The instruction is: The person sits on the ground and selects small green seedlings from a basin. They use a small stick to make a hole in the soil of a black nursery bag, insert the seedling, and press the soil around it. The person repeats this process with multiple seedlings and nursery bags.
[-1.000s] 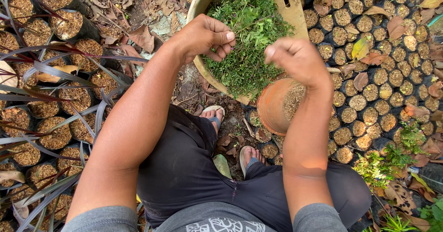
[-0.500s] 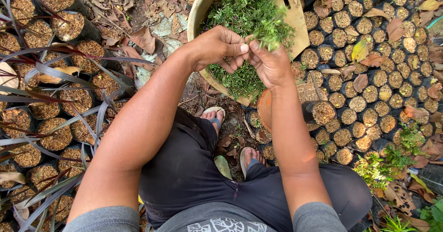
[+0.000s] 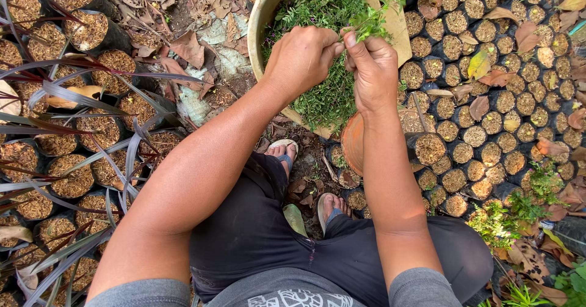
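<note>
Nearest, the person's grey shirt hem and dark trousers fill the bottom of the view, knees bent wide apart, with two sandalled feet on the leaf-strewn ground between them. Both forearms reach up and away from the body. The left hand is curled closed, thumb and fingertips pinched on a green sprig — the right hand meets it from the other side, its thumb and forefinger also pinched on the same sprig, so the two hands touch at the fingertips. The sprig stands up from the right hand's grip, leaves spreading above the knuckles. Just under the right wrist an orange clay-coloured pot lies tilted beside a black nursery bag filled with husk. Behind the hands sits a large pale round basin heaped with more leafy green cuttings. Rows of small black filled bags run off to the right — and further ones, with dark strappy leaves, lie on the left.
</note>
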